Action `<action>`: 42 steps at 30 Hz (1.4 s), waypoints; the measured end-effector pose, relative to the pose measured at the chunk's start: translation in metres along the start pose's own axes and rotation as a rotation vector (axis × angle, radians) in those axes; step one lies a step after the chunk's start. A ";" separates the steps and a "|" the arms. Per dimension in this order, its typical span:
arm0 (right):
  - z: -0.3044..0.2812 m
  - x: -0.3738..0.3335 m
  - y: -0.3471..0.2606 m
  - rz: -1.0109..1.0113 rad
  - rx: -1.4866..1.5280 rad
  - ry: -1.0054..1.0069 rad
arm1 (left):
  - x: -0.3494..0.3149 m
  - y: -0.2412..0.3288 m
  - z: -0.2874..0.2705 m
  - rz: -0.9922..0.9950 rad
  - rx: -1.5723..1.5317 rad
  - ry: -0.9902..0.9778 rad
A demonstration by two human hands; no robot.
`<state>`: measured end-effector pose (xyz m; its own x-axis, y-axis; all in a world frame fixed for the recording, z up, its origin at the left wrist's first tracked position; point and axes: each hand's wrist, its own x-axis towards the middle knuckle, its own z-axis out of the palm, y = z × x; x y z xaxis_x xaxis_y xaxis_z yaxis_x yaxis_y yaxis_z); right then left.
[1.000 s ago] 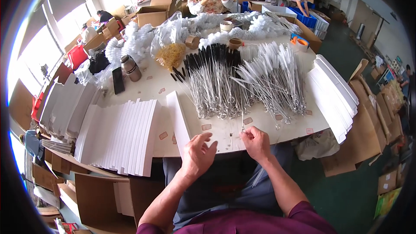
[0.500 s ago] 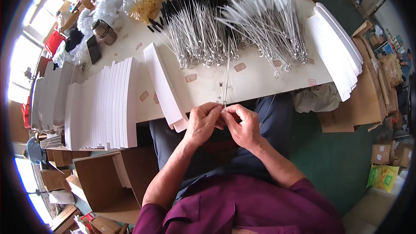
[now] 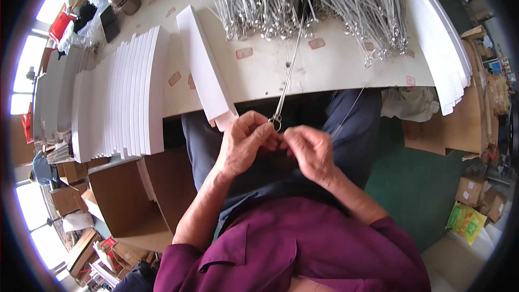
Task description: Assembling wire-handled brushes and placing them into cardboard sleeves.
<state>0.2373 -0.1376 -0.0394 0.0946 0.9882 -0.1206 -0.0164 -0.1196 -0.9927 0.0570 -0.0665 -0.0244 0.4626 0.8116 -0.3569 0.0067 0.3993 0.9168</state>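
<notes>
My left hand [image 3: 242, 145] pinches the looped ends of a few thin wire-handled cleaning brushes [image 3: 291, 78]. Their metal stems run up and away over the table edge toward the black-bristled pile. Beside it, my right hand [image 3: 311, 151] is closed, thumb against fingers, close to the rings. Whatever sits between those fingertips is hidden. A pile of wire brushes with ring ends [image 3: 254, 8] lies at the far middle of the table, and white-bristled ones [image 3: 373, 16] are heaped to its right.
White folded cartons stand in a row [image 3: 121, 94] at left, with one long white box [image 3: 203, 65] lying nearer the middle. More flat white cartons [image 3: 440, 48] lie at right. A thermos flask [image 3: 124, 0] stands far left. A large open cardboard box [image 3: 127, 200] is at lower left.
My right hand has moved slightly right, away from the left, and the ring ends now show at the left fingertips. The view has tilted, so the table appears higher.
</notes>
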 end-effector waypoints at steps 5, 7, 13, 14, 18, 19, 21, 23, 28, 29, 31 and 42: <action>-0.013 0.032 -0.004 0.022 0.158 0.005 | -0.006 0.004 0.011 0.063 0.069 0.097; -0.013 0.047 -0.006 0.006 0.217 0.006 | -0.007 0.005 0.017 0.030 -0.027 0.153; -0.013 0.072 -0.019 0.077 0.292 -0.058 | -0.003 0.003 0.022 0.083 0.187 0.190; -0.010 0.073 -0.020 0.106 0.349 -0.045 | -0.001 0.002 0.023 0.122 0.155 0.193; -0.012 0.072 -0.018 0.127 0.355 -0.076 | 0.003 0.003 0.022 0.169 0.182 0.225; -0.013 0.071 -0.019 0.133 0.374 -0.063 | 0.003 0.010 0.022 0.129 0.152 0.197; -0.015 0.071 -0.020 0.136 0.392 -0.048 | 0.005 0.021 0.020 0.093 0.123 0.165; -0.016 0.070 -0.021 0.178 0.482 -0.066 | 0.009 0.030 0.017 -0.020 0.066 0.037; -0.013 0.067 -0.018 0.195 0.518 -0.083 | 0.001 0.034 0.020 0.011 0.165 -0.007; -0.012 0.067 -0.019 0.195 0.513 -0.086 | -0.005 0.028 0.020 0.027 0.154 0.007; -0.011 0.065 -0.021 0.223 0.462 -0.111 | -0.017 0.021 0.021 0.075 0.261 0.081; -0.006 0.071 -0.019 0.234 0.563 -0.145 | -0.067 0.016 0.008 -0.005 0.246 0.076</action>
<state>0.2498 -0.0657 -0.0287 -0.1105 0.9497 -0.2930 -0.5456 -0.3044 -0.7808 0.0331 -0.1183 0.0155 0.3940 0.8434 -0.3654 0.2289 0.2950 0.9277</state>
